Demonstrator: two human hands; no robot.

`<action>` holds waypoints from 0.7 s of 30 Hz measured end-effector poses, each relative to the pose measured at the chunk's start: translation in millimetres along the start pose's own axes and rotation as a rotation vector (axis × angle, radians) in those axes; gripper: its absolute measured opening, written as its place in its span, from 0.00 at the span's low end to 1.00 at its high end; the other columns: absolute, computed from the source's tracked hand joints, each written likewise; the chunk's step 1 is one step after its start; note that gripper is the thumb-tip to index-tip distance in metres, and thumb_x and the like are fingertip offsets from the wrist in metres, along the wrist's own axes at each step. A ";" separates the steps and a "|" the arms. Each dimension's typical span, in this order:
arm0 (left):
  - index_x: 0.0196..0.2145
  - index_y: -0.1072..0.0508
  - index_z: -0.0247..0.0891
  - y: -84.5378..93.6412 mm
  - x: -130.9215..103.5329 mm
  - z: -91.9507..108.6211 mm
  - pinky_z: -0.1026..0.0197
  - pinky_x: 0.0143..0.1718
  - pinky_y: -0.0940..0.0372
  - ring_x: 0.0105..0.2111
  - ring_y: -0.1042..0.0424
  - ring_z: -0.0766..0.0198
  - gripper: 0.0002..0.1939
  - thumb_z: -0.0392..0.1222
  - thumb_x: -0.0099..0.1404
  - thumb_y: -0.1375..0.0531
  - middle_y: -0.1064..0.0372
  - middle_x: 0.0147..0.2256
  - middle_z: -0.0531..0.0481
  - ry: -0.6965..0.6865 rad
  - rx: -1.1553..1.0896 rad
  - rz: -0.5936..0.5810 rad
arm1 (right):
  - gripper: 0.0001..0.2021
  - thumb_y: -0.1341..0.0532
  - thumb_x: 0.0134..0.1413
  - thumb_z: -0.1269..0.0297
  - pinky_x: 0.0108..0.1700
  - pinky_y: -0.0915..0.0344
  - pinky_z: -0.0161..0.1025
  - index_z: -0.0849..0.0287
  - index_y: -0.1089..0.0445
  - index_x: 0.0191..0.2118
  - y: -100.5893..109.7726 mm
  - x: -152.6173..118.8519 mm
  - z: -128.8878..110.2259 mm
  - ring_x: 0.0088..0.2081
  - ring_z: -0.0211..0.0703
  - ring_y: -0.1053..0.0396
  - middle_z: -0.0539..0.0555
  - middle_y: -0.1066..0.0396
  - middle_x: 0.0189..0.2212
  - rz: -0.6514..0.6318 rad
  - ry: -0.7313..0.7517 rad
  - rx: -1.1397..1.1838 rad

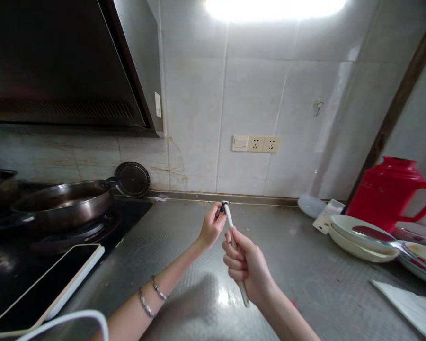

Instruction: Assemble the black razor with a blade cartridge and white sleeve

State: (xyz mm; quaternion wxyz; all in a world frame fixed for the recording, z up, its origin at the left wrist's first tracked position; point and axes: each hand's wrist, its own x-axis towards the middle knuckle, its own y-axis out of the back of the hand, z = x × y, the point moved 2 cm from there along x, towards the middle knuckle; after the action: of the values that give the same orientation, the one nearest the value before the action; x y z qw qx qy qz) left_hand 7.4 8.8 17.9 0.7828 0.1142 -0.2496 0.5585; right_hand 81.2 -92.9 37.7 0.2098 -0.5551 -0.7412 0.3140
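Centrally, one slim white stick [229, 216], held aloft over the grey metal surface [177, 227], roughly upright, its top leaning slightly toward the left hand [211, 226]. Top end: a small dark piece [222, 207] with a pale part above; too small to identify.

Right hand [246, 265]: fingers wrapped around the stick's middle, thumb uppermost along it, lower end protruding beneath the palm. Left hand: fingertips pinching at the small dark piece; two bracelets on the forearm.

Handling, by judgement: light, stiff, probably smooth, and apt to turn if the grip is loose or wet. Best hold: the full middle length, in a wrapped grip. The small dark piece looks the more delicate portion, better suited to a fingertip pinch from the side than to a squeeze.

Surroundings, left: phone [46, 289], lying flat near the edge of the black stove [128, 215]; metal pan [81, 208] on the stove. Right: red flask [379, 189] behind stacked dishes [355, 232]; pale flat sheet [412, 308], material uncertain.
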 end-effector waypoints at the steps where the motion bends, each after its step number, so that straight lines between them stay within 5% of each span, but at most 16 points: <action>1: 0.35 0.38 0.38 0.6 0.3 0.4 0.69 0.16 0.55 0.15 0.51 0.75 0.13 0.50 0.59 0.45 0.51 0.17 0.61 0.012 -0.015 -0.002 | 0.16 0.38 0.46 0.53 0.12 0.70 0.23 0.58 0.44 0.26 -0.4 -1.0 0.1 0.14 0.24 0.69 0.38 0.59 0.12 -0.007 -0.013 -0.004; 7: 0.33 0.39 0.38 -1.5 -0.1 -0.2 0.69 0.17 0.52 0.15 0.48 0.75 0.12 0.50 0.59 0.45 0.48 0.18 0.60 0.016 -0.004 -0.020 | 0.16 0.38 0.45 0.54 0.12 0.71 0.24 0.58 0.44 0.25 -4.4 0.3 -10.4 0.14 0.24 0.70 0.38 0.60 0.12 -0.019 0.031 0.047; 13: 0.32 0.38 0.38 5.1 3.1 2.0 0.70 0.16 0.53 0.15 0.51 0.76 0.11 0.48 0.58 0.44 0.48 0.19 0.60 0.001 0.009 -0.016 | 0.14 0.40 0.48 0.52 0.12 0.71 0.23 0.56 0.43 0.30 -3.0 -6.9 12.6 0.14 0.25 0.71 0.38 0.60 0.12 -0.058 -0.117 -0.027; 17: 0.33 0.37 0.37 13.3 7.6 6.5 0.69 0.16 0.53 0.16 0.50 0.75 0.11 0.47 0.58 0.44 0.47 0.19 0.60 -0.039 0.058 -0.040 | 0.12 0.44 0.53 0.52 0.13 0.64 0.25 0.56 0.40 0.33 -4.5 -12.5 -7.7 0.13 0.26 0.66 0.39 0.54 0.12 -0.161 0.073 -0.248; 21: 0.25 0.33 0.34 22.5 13.3 7.5 0.68 0.19 0.51 0.17 0.48 0.74 0.14 0.49 0.56 0.43 0.46 0.17 0.58 -0.081 0.226 0.034 | 0.12 0.42 0.52 0.56 0.22 0.49 0.30 0.61 0.33 0.32 5.3 -4.8 -57.2 0.20 0.30 0.46 0.47 0.40 0.19 -0.159 0.346 -0.697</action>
State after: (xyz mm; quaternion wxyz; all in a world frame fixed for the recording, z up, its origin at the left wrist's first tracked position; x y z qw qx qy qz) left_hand -12.2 24.2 29.0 0.7447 0.2201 -0.2184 0.5910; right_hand 123.9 -83.2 75.0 0.1542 -0.5784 -0.7978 -0.0717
